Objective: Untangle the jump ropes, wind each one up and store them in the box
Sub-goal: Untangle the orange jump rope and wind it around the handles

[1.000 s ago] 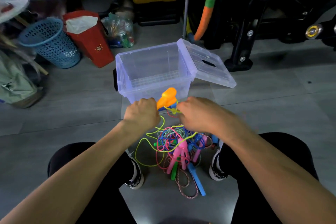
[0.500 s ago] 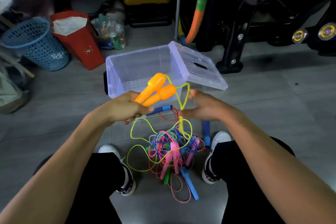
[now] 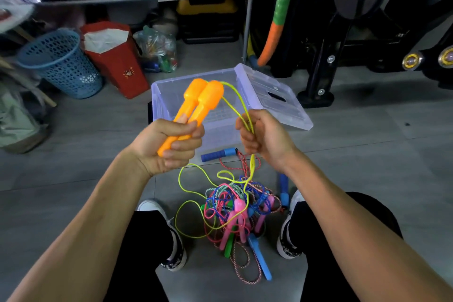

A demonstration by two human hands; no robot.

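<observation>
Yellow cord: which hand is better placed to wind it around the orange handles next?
Probably the right hand: it already pinches the yellow cord, while the left hand is occupied gripping both orange handles.

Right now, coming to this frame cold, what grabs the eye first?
The pair of orange handles, gripped side by side in the left hand in front of the clear box, stand out brightest. Their yellow cord arcs over to the right hand, which grips it. Below, between the shoes, lies a multicoloured tangle of ropes on the grey floor.
</observation>
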